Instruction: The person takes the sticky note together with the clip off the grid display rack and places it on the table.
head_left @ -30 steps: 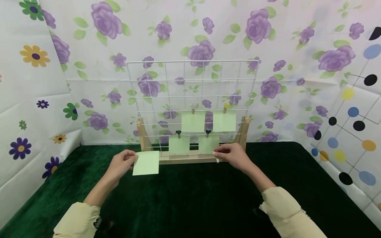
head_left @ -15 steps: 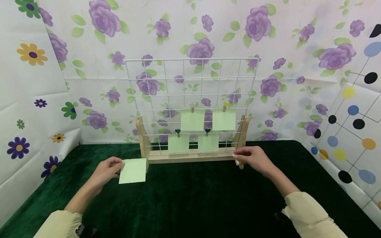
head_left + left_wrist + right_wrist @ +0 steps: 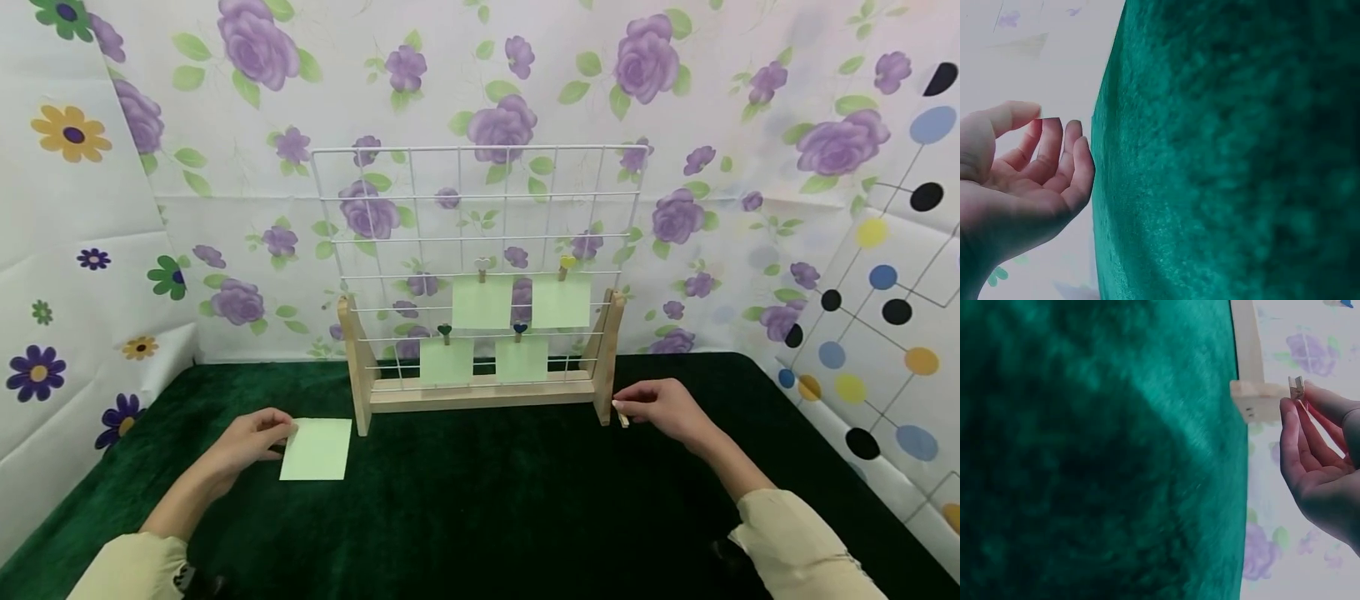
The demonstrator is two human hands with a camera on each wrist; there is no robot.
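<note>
Just now your hands have drawn apart; compared with half a second ago, your left hand (image 3: 247, 442) has gone further left and nearer to you, carrying the loose green note (image 3: 317, 450), while your right hand (image 3: 667, 408) has slid outward past the right foot of the wooden stand (image 3: 480, 398). Your left thumb and fingers pinch the note at its upper left corner, and it sits in front of the stand's left foot, over the dark green cloth (image 3: 480, 533); whether its lower edge touches the cloth, you cannot tell from here. Your right thumb and fingertips pinch a small wooden clip (image 3: 1296, 389), which shows just beside the right foot in the head view; your fingers hide part of it, so any ornament on it cannot be made out.

Meanwhile the wire grid (image 3: 480, 148) is unchanged; its four hung notes stay in two rows of two, each under its own heart-topped clip, white (image 3: 482, 267) and yellow (image 3: 566, 265) above, dark green (image 3: 445, 332) and dark blue (image 3: 520, 331) below. For the work, I judge, this widening means note and clip are both in hand but well apart; neither is fastened to the grid yet.
</note>
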